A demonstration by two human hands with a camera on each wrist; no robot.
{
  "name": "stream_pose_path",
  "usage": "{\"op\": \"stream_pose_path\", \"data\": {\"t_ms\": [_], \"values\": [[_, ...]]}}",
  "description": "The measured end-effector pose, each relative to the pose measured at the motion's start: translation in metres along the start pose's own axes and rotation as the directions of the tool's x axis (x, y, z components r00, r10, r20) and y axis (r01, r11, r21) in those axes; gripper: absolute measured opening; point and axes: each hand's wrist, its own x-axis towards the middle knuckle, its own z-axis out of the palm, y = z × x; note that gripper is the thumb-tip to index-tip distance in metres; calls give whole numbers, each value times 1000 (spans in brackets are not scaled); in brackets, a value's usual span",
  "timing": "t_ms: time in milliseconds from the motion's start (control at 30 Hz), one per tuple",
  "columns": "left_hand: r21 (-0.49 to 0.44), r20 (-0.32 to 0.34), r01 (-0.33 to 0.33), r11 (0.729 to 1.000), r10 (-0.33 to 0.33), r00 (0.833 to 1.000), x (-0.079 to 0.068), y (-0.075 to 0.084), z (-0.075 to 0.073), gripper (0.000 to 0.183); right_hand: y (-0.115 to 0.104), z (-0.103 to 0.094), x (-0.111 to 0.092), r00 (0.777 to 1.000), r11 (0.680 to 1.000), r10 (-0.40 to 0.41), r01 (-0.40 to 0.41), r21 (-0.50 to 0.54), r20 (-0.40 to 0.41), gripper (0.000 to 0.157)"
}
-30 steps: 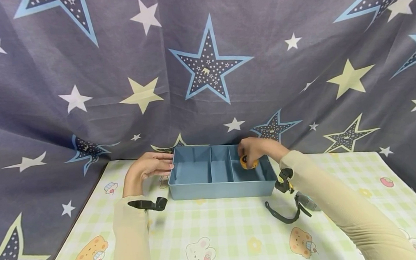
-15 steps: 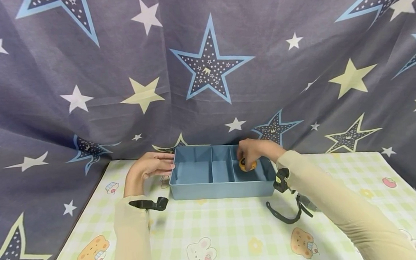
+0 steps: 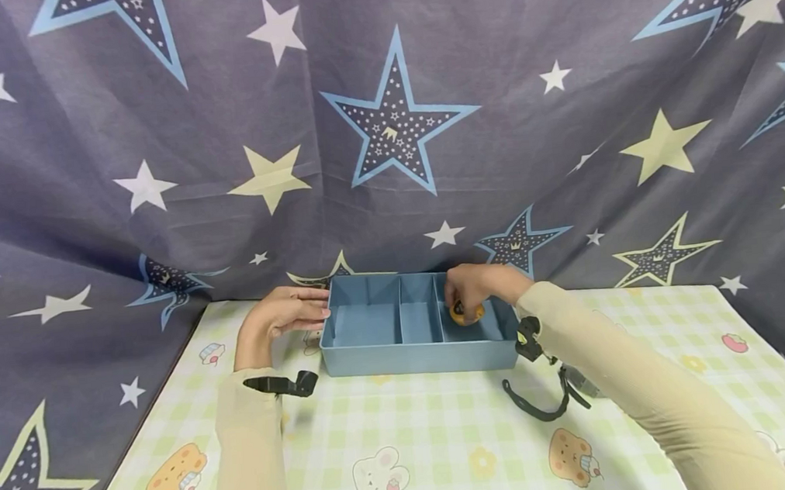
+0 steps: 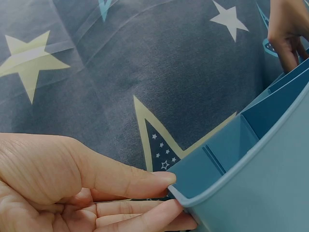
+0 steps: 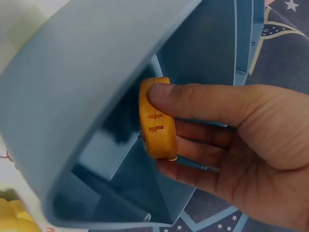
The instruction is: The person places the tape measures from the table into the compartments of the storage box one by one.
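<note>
My left hand (image 3: 289, 310) touches the left end of a blue divided box (image 3: 416, 358) with nearly straight fingers. In the left wrist view its thumb (image 4: 149, 181) rests at the rim's corner, and the other fingers lie against the outer wall. My right hand (image 3: 475, 284) reaches down into the box's right compartment. It pinches a small orange tape measure (image 5: 157, 121) between thumb and fingers, as the right wrist view shows. The tape measure stands on edge there, its slotted side toward the camera. Whether it touches the compartment floor I cannot tell.
Right of the box lie a black strap (image 3: 536, 413) and a dark grey object (image 3: 582, 381), partly behind the right sleeve. A yellow object (image 5: 17, 217) is beside the box. A starred curtain (image 3: 390, 222) hangs behind the checked tablecloth (image 3: 313, 454).
My right hand has shifted slightly left and lower inside the right compartment with the tape measure. The left hand and the box have stayed in place.
</note>
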Motion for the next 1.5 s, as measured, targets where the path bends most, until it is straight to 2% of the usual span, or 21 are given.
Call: {"op": "stream_pose_path", "data": {"t_ms": [467, 867, 1500], "values": [[20, -7, 0, 1000, 0, 1000, -1, 0, 0, 62, -4, 1, 7, 1000, 997, -25, 26, -73, 5, 45], [59, -19, 12, 998, -10, 1000, 0, 2, 0, 60, -3, 4, 15, 1000, 997, 0, 0, -74, -4, 43], [46, -13, -4, 999, 5, 1000, 0, 0, -1, 60, 1, 5, 20, 1000, 996, 21, -21, -87, 0, 46]]}}
